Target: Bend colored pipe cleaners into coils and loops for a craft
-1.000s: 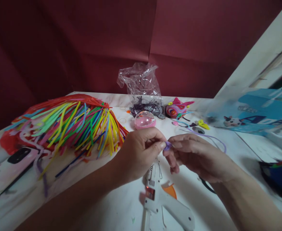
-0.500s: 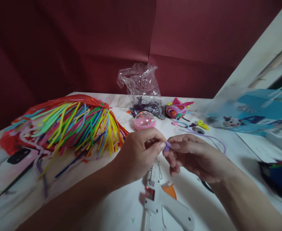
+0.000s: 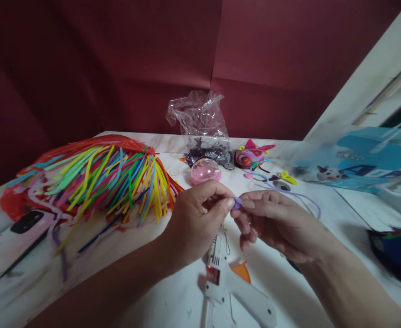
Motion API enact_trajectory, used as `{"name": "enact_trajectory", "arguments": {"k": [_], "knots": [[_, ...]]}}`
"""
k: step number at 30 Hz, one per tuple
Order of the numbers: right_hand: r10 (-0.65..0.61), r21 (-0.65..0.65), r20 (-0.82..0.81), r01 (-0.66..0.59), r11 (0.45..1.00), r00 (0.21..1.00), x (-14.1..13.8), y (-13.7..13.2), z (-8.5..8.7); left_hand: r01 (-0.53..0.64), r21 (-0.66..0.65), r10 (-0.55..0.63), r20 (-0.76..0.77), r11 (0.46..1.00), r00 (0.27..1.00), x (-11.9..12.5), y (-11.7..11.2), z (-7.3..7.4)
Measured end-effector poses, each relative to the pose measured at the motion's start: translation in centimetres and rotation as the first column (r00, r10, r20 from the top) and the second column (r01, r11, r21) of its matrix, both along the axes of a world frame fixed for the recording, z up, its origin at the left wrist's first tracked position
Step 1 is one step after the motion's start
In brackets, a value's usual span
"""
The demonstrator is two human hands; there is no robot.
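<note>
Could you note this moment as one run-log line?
left hand: pinching small purple piece | right hand: at the same piece | on table: white glue gun, pink clear-topped ball

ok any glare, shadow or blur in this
Head view: dim overall, glints on the crinkled clear plastic bag and pink plastic dome; head view: soft shadow across the white tabletop near the right hand; head view: the small purple piece lacks fine detail, the dark blue object looks smeared.

Piece (image 3: pixel 236 203) between left hand (image 3: pixel 198 216) and right hand (image 3: pixel 280 218); glue gun (image 3: pixel 233 287) on desk (image 3: pixel 173 300) before them; ball (image 3: pixel 205 173) behind; bag (image 3: pixel 203 120) behind ball; strip bundle (image 3: pixel 118 180) left, phone (image 3: pixel 16 246) before bundle
</note>
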State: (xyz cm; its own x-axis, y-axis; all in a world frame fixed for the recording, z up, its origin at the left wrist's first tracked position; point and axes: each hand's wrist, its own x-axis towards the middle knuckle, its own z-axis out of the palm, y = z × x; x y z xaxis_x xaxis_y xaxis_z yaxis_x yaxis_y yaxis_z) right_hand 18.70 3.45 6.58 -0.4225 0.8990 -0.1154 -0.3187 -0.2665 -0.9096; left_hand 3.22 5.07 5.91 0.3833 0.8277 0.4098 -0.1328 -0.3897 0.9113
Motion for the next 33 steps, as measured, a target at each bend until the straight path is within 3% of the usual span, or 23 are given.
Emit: {"name": "enact_trajectory", "arguments": {"k": [2, 6, 10, 14, 21, 33], "knots": [[-0.016, 0.001, 0.000, 0.016, 1.000, 1.000, -0.11, 0.00, 0.08, -0.022, 0.002, 0.021, 0.020, 1.000, 1.000, 0.17, -0.03, -0.06], [-0.048, -0.007, -0.012, 0.048, 0.999, 0.999, -0.21, -0.01, 0.24, -0.182, 0.075, 0.183, -0.001, 0.980, 0.983, 0.38, -0.07, -0.10], [-0.060, -0.006, -0.005, 0.060, 0.998, 0.998, -0.06, -0.01, 0.22, -0.119, 0.021, 0.118, 0.023, 0.993, 0.993, 0.41, -0.24, -0.08], [-0.064, -0.007, 0.009, 0.064, 0.998, 0.998, 0.09, 0.03, 0.23, -0.157, 0.001, 0.157, 0.004, 0.988, 0.988, 0.50, -0.38, 0.14], [-0.066, -0.004, 0.018, 0.066, 0.998, 0.998, 0.06, 0.11, 0.32, -0.092, -0.133, 0.098, 0.038, 0.987, 0.994, 0.53, -0.65, 0.71], [-0.029, 0.014, -0.013, 0.029, 0.999, 0.999, 0.14, -0.13, 0.50, -0.090, -0.163, 0.099, 0.050, 0.983, 0.994, 0.36, -0.58, 0.47]]}}
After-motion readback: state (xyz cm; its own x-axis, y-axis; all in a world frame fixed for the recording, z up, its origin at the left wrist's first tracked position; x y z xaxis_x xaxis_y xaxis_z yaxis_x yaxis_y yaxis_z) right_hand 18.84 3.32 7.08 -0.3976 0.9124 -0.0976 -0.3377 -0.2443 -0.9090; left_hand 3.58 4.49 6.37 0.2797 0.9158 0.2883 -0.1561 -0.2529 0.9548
